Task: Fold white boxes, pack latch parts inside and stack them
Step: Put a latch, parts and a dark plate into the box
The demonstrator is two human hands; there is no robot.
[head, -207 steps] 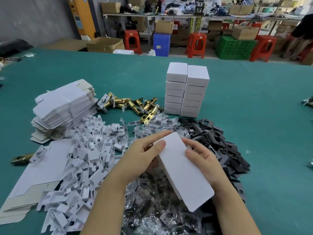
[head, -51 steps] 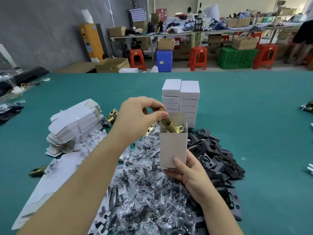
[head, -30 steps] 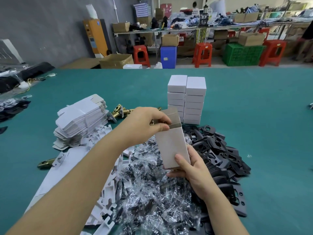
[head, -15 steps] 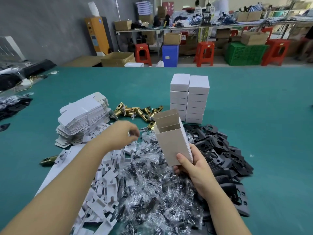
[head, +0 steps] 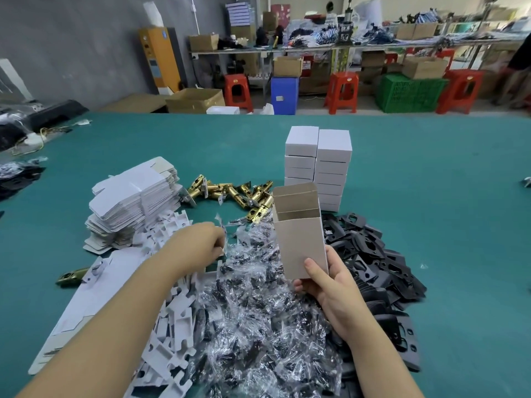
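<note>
Head: box point(head: 298, 239) (open-topped) in right grip point(head: 330, 280)

My left hand point(head: 201, 242) has left the box point(head: 298, 237) and dropped onto the pile of clear bagged parts point(head: 258, 297), fingers curled into the wrappers. The brass latch I was feeding in is now down inside, out of sight. My right hand point(head: 330, 282) has turned the box from lying closed to upright, top flaps open.
</note>
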